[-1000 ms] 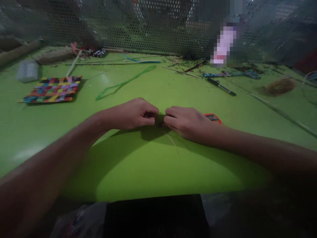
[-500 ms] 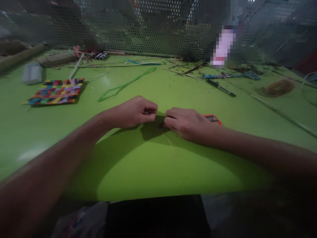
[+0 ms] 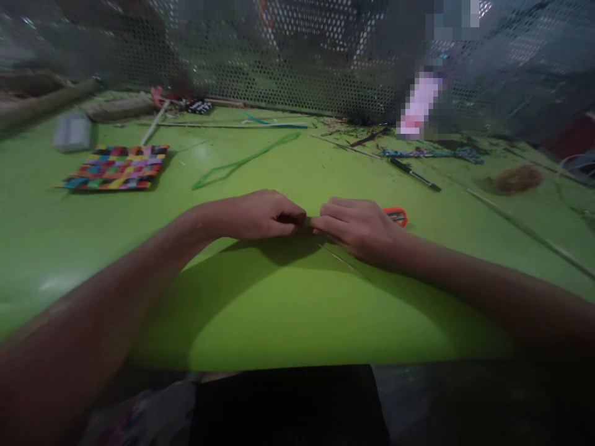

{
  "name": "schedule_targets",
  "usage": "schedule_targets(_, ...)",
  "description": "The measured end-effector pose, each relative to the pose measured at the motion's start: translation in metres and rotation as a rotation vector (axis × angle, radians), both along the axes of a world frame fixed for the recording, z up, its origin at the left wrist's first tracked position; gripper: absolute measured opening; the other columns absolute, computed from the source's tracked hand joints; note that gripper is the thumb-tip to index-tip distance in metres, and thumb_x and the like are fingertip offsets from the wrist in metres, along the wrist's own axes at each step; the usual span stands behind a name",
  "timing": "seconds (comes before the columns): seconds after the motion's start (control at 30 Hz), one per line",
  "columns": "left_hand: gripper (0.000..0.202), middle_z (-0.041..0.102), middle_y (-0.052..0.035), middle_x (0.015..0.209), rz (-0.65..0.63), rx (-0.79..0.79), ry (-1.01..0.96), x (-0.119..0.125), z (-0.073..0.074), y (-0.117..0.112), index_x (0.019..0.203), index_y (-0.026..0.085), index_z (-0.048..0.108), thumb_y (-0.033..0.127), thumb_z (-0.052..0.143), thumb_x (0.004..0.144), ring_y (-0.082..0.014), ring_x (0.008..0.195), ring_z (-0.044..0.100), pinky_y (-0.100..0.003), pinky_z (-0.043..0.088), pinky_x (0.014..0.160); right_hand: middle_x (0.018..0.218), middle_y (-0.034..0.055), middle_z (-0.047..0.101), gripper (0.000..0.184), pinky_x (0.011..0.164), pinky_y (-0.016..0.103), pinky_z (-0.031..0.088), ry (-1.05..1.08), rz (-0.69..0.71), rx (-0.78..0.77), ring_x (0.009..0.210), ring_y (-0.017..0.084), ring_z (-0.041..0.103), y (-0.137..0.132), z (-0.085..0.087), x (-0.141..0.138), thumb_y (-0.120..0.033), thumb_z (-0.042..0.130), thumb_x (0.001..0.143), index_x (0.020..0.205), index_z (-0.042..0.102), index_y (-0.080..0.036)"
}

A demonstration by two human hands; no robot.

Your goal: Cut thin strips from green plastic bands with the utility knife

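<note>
One thin, pale strip [image 3: 344,259] slants just below the curled fingers of your right hand [image 3: 365,229]; your left hand [image 3: 264,215] curls close by, and I cannot tell what either grips.

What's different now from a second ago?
The left hand and right hand have drawn closer, nearly closing the gap between their fingertips. The thin strand below the right hand now slants more to the right. No taking hold or letting go is visible. The woven mat, green strip and pen lie as before; the view shifted slightly.
</note>
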State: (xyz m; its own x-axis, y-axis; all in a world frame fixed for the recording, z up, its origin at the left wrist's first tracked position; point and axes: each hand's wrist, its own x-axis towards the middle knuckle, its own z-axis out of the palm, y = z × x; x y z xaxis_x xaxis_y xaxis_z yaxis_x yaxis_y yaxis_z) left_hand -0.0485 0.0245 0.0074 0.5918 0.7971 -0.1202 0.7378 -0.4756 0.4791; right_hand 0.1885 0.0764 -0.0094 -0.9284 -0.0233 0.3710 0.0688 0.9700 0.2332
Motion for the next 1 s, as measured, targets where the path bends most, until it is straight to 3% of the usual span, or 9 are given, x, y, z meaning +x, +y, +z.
schedule_targets(0.23, 0.027, 0.073, 0.0002, 0.088, -0.049, 0.006, 0.025, 0.0022, 0.0042, -0.0008, 0.099, 0.019, 0.073, 0.027, 0.048, 0.092, -0.0137, 0.074, 0.061, -0.023, 0.040, 0.069, 0.082, 0.0045, 0.057, 0.025, 0.066, 0.027, 0.029, -0.039, 0.006, -0.054, 0.074, 0.014, 0.043, 0.0052, -0.0040, -0.0036, -0.016, 0.039, 0.104, 0.091, 0.061, -0.014)
schedule_targets(0.47, 0.025, 0.069, -0.0006, 0.080, -0.005, 0.009, 0.039, 0.0039, 0.0018, -0.0016, 0.092, 0.018, 0.071, 0.028, 0.048, 0.090, -0.0143, 0.068, 0.057, -0.026, 0.037, 0.063, 0.087, 0.0058, 0.056, 0.021, 0.068, 0.025, 0.032, -0.086, -0.003, -0.290, 0.077, 0.013, 0.047, 0.0056, -0.0042, -0.0037, -0.015, 0.041, 0.102, 0.091, 0.059, -0.013)
schedule_targets(1.0, 0.019, 0.055, 0.0009, 0.063, 0.038, 0.044, 0.012, 0.0065, 0.0002, -0.0021, 0.073, 0.018, 0.059, 0.027, 0.049, 0.087, -0.0140, 0.058, 0.049, -0.027, 0.032, 0.057, 0.087, 0.0078, 0.056, 0.022, 0.068, 0.027, 0.030, -0.076, -0.088, -0.178, 0.077, 0.016, 0.043, -0.0013, -0.0092, -0.0033, -0.013, 0.042, 0.100, 0.092, 0.062, -0.011)
